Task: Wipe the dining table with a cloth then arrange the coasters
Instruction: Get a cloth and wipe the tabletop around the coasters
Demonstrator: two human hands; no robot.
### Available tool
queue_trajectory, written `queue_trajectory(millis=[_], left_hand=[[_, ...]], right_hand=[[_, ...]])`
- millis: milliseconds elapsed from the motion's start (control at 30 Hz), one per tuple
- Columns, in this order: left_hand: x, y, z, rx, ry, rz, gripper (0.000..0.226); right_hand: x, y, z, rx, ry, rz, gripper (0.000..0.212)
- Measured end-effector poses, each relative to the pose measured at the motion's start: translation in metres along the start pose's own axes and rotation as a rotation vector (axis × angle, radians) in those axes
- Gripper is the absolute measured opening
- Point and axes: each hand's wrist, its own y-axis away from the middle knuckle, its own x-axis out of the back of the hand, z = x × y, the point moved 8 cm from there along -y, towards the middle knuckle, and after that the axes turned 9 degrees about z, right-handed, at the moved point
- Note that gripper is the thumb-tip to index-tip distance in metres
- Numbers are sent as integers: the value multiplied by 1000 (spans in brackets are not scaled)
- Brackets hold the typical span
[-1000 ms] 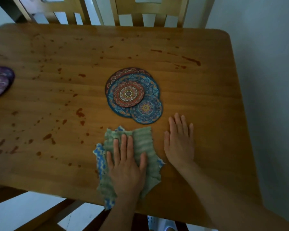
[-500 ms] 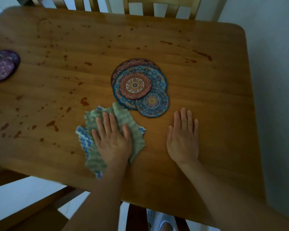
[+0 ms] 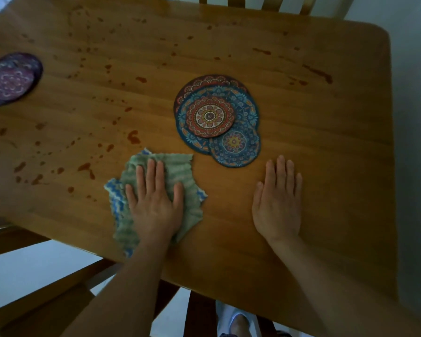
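The left hand (image 3: 153,205) is pressing flat, fingers straight, on the crumpled green-and-blue cloth (image 3: 180,173) below-left of the overlapping round mandala coasters (image 3: 216,117); the right hand (image 3: 277,203) is lying flat and spread on the wooden desk (image 3: 326,142) below-right of them.

Parts of one person, seen from above in dim light. The left hand (image 3: 153,203) is bare, all five fingers showing; the nails are too dim to make out. The left forearm (image 3: 122,288) is bare as well, uncovered right down to the picture's lower edge. The right hand (image 3: 277,203) is likewise bare, with long, straight-sided fingers and faint pale nail tips. The right forearm (image 3: 326,276) is uncovered to the point where it leaves the picture at the lower right corner. At the bottom edge, part of a foot (image 3: 240,323) shows inside pale, white-looking footwear (image 3: 223,317), perhaps a slipper; it is too blurred to tell more.
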Motion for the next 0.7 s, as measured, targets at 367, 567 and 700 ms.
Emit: queue_trajectory(millis=[367,567,700], left_hand=[[-14,-49,41,-45,-25,-44,72],[-5,15,69,-159,67,-7,76],[1,62,52,-347,80,-41,75]], right_hand=[[-1,0,-3,12,3,15,55],[-1,-1,-3,4,28,3,58],[0,1,-4,-12,28,5,58]])
